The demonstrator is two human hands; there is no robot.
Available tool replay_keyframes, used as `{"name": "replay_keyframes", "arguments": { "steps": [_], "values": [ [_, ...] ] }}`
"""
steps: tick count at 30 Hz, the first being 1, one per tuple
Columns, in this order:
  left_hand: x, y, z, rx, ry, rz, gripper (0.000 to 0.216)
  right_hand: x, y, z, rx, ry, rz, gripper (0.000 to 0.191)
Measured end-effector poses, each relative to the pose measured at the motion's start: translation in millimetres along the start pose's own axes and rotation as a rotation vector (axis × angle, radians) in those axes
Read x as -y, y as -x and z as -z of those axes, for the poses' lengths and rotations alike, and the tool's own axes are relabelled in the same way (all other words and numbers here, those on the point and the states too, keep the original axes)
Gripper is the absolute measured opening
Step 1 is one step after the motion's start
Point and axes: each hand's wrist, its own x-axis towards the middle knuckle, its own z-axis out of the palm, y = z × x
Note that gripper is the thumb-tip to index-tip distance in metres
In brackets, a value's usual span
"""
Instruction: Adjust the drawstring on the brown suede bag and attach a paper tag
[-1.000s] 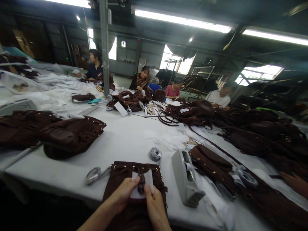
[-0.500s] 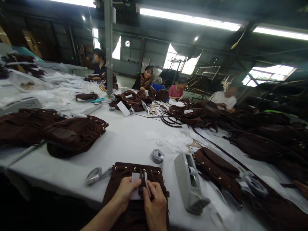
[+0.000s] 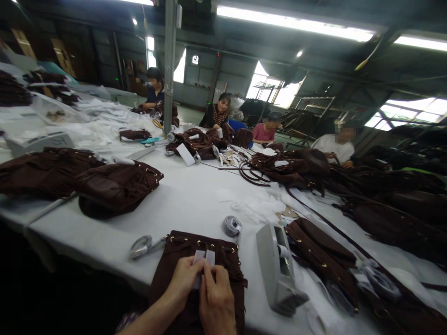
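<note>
- At the near edge of the white table point(image 3: 188, 195), a dark brown fringed bag point(image 3: 199, 260) lies flat, its lower part hanging past the table edge toward the person.
- Left hand point(image 3: 183, 279) and right hand point(image 3: 216, 302) sit side by side on the bag, touching each other; both pinch a small white paper wrap point(image 3: 205, 258) folded around the bag's drawstring, just below the row of brass eyelets.
- Scissors point(image 3: 143, 245) lie just left of the bag's top corner, near the table edge.
- A grey roll of tape point(image 3: 232, 226) sits just beyond the bag's upper right corner.
- A grey tape dispenser point(image 3: 277, 267) stands close on the right, and beyond it another brown bag point(image 3: 321, 253) lies flat.
- Bare tabletop opens straight ahead of the hands, between the bag and the scattered white paper scraps point(image 3: 258, 204).
- To the left, a heap of brown fringed bags point(image 3: 115, 186) rests well apart from the hands, close to the table's left edge.
- Four other people point(image 3: 218, 111) sit along the far side with more brown bags piled before them.
</note>
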Motion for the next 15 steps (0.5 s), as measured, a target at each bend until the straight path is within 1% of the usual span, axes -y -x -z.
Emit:
{"name": "replay_keyframes", "arguments": {
  "steps": [4, 7, 8, 10, 11, 12, 13, 14, 15],
  "values": [
    [0.8, 4.5, 0.4, -0.015, -0.005, -0.026, 0.045, 3.0, 3.7, -3.3, 0.018, 0.127, 0.067, 0.042],
    [-2.8, 8.3, 1.4, -0.001, -0.020, -0.027, 0.045, 7.5, 5.5, -2.8, 0.047, 0.196, 0.057, 0.046],
    [-4.6, 8.7, 2.3, 0.015, -0.026, -0.014, 0.045, 9.2, 5.1, -0.3, 0.058, 0.172, 0.046, 0.049],
    [-8.2, 7.6, 5.1, 0.052, -0.035, 0.017, 0.044, 11.0, 2.2, 8.0, 0.106, 0.003, 0.011, 0.053],
    [-9.5, 6.3, 6.9, 0.066, -0.041, 0.027, 0.045, 10.5, -0.4, 13.1, 0.144, -0.131, -0.029, 0.049],
    [-10.4, 4.7, 8.8, 0.078, -0.048, 0.029, 0.045, 8.7, -3.5, 18.0, 0.182, -0.280, -0.102, 0.040],
    [-10.8, 3.0, 10.8, 0.087, -0.060, 0.023, 0.045, 5.8, -7.1, 22.0, 0.208, -0.431, -0.222, 0.030],
    [-11.0, 1.4, 12.7, 0.100, -0.075, 0.011, 0.044, 1.8, -11.2, 24.5, 0.211, -0.570, -0.383, 0.023],
    [-11.0, 0.0, 14.6, 0.113, -0.094, -0.005, 0.043, -2.7, -15.5, 25.3, 0.202, -0.693, -0.558, 0.022]
  ]
}}
